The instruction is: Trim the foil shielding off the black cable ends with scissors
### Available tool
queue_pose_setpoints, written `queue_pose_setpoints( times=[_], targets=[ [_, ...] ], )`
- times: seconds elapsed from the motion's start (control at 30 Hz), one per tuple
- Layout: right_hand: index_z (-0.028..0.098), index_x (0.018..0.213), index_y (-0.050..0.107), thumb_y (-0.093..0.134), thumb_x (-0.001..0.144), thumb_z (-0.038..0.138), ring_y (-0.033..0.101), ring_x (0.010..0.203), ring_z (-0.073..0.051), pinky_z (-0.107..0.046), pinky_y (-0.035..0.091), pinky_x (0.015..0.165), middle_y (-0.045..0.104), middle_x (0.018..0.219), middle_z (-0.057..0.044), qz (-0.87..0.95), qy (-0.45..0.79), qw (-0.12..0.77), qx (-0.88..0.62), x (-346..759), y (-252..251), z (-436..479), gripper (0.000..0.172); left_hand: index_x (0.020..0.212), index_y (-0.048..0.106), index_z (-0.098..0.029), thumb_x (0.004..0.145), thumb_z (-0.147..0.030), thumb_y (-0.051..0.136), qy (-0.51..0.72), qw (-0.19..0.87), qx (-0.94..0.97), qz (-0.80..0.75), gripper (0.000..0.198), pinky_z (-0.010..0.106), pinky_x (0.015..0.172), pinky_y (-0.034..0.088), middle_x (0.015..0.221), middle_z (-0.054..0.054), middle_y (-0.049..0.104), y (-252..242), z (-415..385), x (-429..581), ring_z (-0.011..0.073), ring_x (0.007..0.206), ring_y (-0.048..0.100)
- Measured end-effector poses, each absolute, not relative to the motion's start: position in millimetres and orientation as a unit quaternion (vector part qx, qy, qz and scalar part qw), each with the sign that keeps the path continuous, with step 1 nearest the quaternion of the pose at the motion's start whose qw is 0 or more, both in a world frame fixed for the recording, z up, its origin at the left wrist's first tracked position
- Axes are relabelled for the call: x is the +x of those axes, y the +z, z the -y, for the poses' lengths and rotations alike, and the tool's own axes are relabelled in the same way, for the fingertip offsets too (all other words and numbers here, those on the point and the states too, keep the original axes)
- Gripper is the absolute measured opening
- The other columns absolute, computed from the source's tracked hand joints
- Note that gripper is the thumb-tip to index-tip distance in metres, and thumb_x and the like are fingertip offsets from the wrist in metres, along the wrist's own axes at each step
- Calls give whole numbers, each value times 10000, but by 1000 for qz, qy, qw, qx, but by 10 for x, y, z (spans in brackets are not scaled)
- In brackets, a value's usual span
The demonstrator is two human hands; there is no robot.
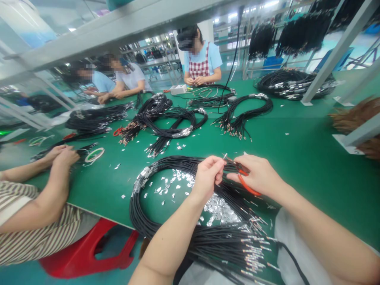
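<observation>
My left hand [208, 176] is closed in a pinch on the end of a black cable, whose pale silvery tip [225, 156] sticks up past the fingertips. Wrapped around red-handled cutters [247, 185] is my right hand [261, 171]; their jaws point left, close to that tip, and are partly hidden. Under both hands lies a large looped bundle of black cables [135, 200]. Foil bands [145, 174] show on its left bend, and many bare, coppery and silver cable ends [252, 249] fan out at lower right. Silver foil scraps [221, 208] lie within the loop.
More black cable coils [181, 128] lie across the green table [308, 158]. At left, a co-worker's hands [63, 156] work near a white ring of tape [94, 155]. Other people sit opposite. Metal posts [323, 55] and an overhead beam frame the table; a red stool [86, 249] stands lower left.
</observation>
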State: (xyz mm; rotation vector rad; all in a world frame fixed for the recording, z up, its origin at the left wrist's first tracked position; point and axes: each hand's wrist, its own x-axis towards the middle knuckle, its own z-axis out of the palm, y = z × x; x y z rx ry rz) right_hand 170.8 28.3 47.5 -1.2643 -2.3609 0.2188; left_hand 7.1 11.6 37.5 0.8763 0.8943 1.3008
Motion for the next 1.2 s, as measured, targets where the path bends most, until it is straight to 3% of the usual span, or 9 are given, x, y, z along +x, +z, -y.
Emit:
queue_pose_setpoints(
  times=[0.43, 0.53, 0.6, 0.67, 0.83, 1.03, 1.2],
  targets=[
    [184, 797, 634, 624, 766, 463, 540, 578, -148, -246, 374, 535, 607, 651, -7, 851, 121, 224, -459, 1759, 493, -299, 281, 709, 583, -141, 718, -324, 670, 617, 546, 392, -410, 203, 151, 356, 210, 474, -67, 412, 356, -101, 62, 21, 391, 322],
    [168, 808, 622, 625, 784, 362, 523, 560, -147, -255, 393, 528, 583, 629, -11, 837, 80, 298, -452, 1794, 481, -326, 195, 715, 582, -145, 709, -337, 674, 616, 553, 380, -413, 213, 158, 351, 193, 471, -68, 413, 382, -119, 35, 28, 387, 320],
    [160, 855, 606, 559, 828, 245, 547, 645, -161, -271, 433, 591, 596, 692, -38, 834, 46, 382, -396, 1792, 501, -311, 101, 696, 575, -143, 694, -349, 686, 570, 582, 399, -420, 235, 168, 351, 173, 450, -73, 397, 376, -113, 50, 28, 370, 293],
    [159, 891, 596, 467, 857, 141, 557, 763, -181, -300, 452, 676, 613, 784, -75, 856, 3, 418, -305, 1768, 544, -268, 135, 661, 560, -136, 683, -375, 693, 514, 609, 433, -422, 274, 177, 366, 170, 440, -71, 396, 351, -95, 86, 26, 366, 277],
    [154, 818, 617, 419, 887, 109, 486, 686, -184, -314, 413, 636, 568, 678, -66, 918, -118, 304, -225, 1703, 631, -134, 215, 645, 542, -131, 689, -400, 670, 475, 607, 503, -391, 301, 208, 514, 318, 550, -18, 507, 290, -78, 113, 73, 502, 421],
    [159, 787, 598, 420, 860, 82, 471, 615, -173, -301, 361, 564, 543, 674, -54, 933, -128, 215, -259, 1680, 532, -17, 207, 590, 508, -156, 688, -220, 535, 320, 453, 684, -474, 120, 220, 527, 268, 553, -30, 458, 288, -130, -4, 104, 553, 377],
    [164, 810, 555, 463, 797, 34, 495, 597, -166, -282, 355, 540, 539, 690, -35, 944, -76, 161, -278, 1659, 445, 35, 160, 517, 395, -176, 649, -189, 496, 231, 360, 768, -476, 167, 234, 508, 216, 505, -41, 359, 312, -120, -38, 104, 523, 314]
  ],
)
